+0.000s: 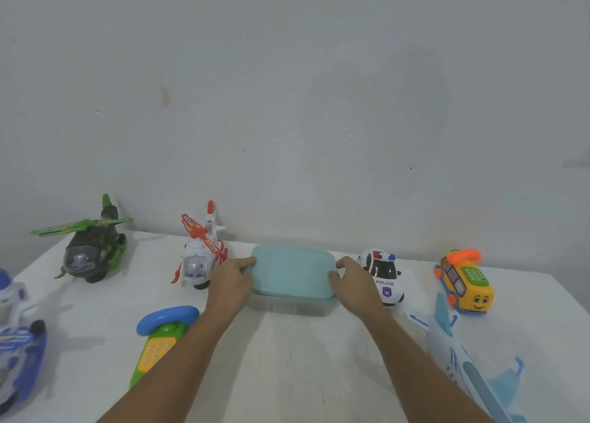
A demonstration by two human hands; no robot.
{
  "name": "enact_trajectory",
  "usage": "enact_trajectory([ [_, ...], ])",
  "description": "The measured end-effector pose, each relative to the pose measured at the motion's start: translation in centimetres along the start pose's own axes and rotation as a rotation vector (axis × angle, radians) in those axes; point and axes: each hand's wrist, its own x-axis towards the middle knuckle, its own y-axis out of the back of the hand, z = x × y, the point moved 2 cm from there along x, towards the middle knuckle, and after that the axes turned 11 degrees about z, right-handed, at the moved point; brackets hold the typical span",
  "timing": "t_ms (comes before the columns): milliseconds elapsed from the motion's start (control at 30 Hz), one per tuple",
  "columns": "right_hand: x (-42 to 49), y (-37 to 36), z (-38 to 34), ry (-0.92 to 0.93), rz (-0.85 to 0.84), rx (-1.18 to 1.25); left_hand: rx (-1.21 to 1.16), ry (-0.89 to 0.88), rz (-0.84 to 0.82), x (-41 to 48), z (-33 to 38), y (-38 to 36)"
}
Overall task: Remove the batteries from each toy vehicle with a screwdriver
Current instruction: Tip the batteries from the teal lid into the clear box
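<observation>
Both hands on the box [290,308], which sits mid-table near the back edge, close to the wall [287,103]. It has a teal lid [293,271] over a see-through grey base.

Left hand [231,282] grips the lid's left end: fingers curled over the far corner, thumb on the near side. Right hand [354,283] does the same on the right end, fingers wrapped on the edge. Both arms reach in from the bottom of the view. Can't tell if the lid is lifted at all.

Toy vehicles are spread on the white table [303,365] either side of the box:
- Green helicopter [92,253], far left at back, upright.
- White & red helicopter [201,258], just left of the left hand, upright.
- Police car [384,279], just beside the right hand, nose toward the camera.
- Yellow phone-bus [466,283] w/ an orange handset on top, further right.
- Plane [459,358], near right, partly behind the right forearm.
- Green toy phone [161,339] w/ a blue handset, near left, touching or just under the left forearm.
- Blue & white toy [19,346] at the left edge, cut off by the frame, type unclear.
</observation>
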Motion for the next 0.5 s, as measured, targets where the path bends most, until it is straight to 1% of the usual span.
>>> enact_trajectory([
  [367, -0.48, -0.15, 0.07, -0.068, -0.056, 0.096, 0.038, -0.026, -0.023, -0.7, -0.3, -0.11],
  [500, -0.55, -0.17, -0.11, -0.124, -0.075, 0.173, -0.031, 0.016, -0.029, -0.6, -0.4, 0.03],
])
